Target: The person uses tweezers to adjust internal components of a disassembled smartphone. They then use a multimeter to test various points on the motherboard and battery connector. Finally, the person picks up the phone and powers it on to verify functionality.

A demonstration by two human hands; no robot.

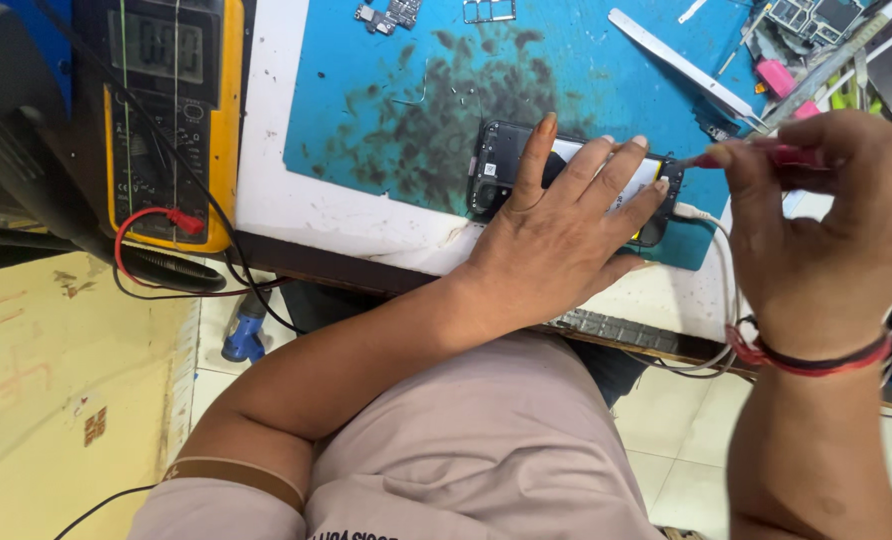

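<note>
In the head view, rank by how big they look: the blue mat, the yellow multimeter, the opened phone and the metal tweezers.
1. Blue mat, clearly largest.
2. Yellow multimeter.
3. Opened phone, though the left hand hides much of it, so its place against the multimeter is unsure.
4. Metal tweezers, smallest.

The left hand (566,235) lies flat on an opened phone (576,180), pinning it to the blue work mat (386,90). The right hand (826,230) pinches a pink-handled tool (766,155) whose tip meets the phone's right end, beside a plugged-in white cable (711,225). A yellow multimeter (171,120) sits at the left, tweezers (681,65) above.
</note>
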